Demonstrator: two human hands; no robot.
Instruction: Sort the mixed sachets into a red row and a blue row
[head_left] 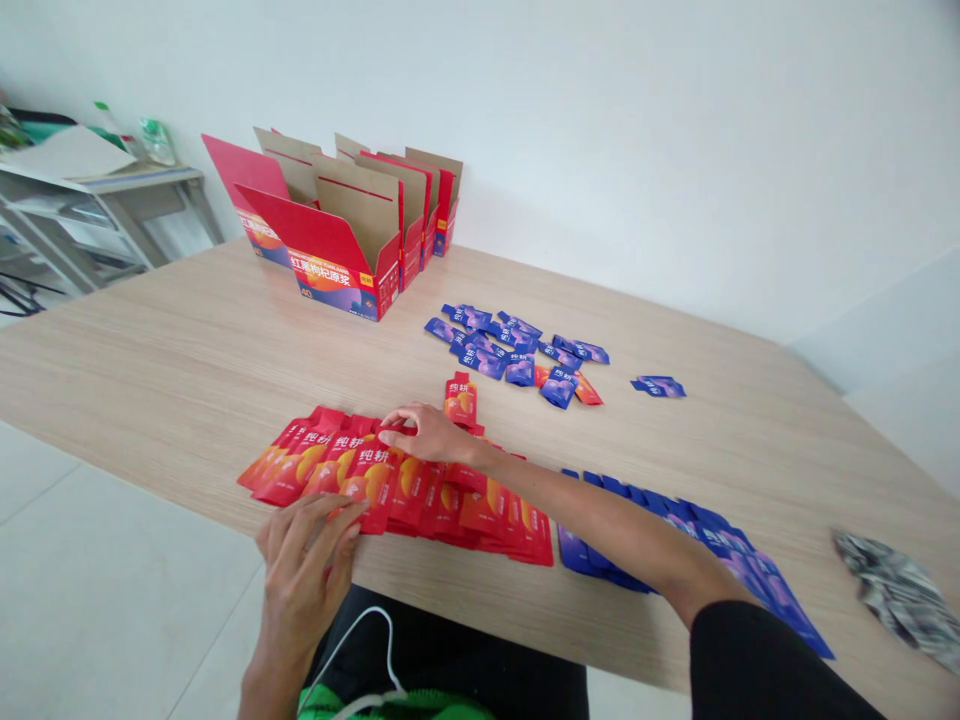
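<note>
A long overlapping row of red pouches [442, 505] with orange fruit printed on them lies along the table's near edge. My right hand [427, 435] reaches across the row, thumb and fingers closed at the top end of one red pouch [373, 470]. At the lower end of that same pouch, the fingertips of my left hand [311, 545] are bent together over its edge. The pouch lies over its neighbours. Just behind my right hand is a single red pouch [460, 398], lying apart. My right forearm crosses above a row of blue pouches [720, 545] and hides part of it.
Several open red cartons [337, 260] stand at the back left by the wall. Loose blue pouches [480, 355] are scattered mid-table, with orange-red ones [589, 390] partly under them. Two or so blue pouches [660, 387] lie farther right. A patterned cloth [896, 590] rests at the right edge.
</note>
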